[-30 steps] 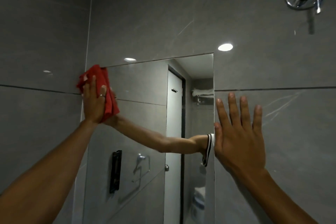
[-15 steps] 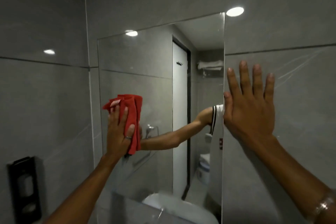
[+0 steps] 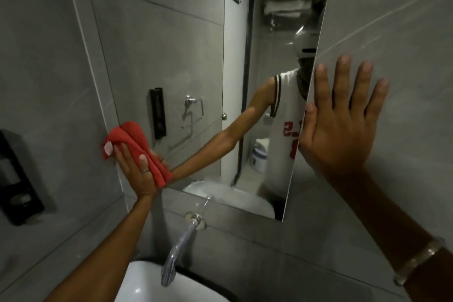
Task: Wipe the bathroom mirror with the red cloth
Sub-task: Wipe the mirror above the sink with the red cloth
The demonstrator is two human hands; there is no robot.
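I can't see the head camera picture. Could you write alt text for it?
A person's left hand presses a folded red cloth flat against the lower left corner of a bathroom mirror, while the right hand rests with fingers spread on the grey wall tile beside the mirror's right edge. Below are a chrome tap and a white basin.

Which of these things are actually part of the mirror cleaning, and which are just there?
In the job: red cloth, mirror, left hand pressing the cloth against it.
Just there: right hand flat on the wall tile, tap, basin, black wall dispenser.
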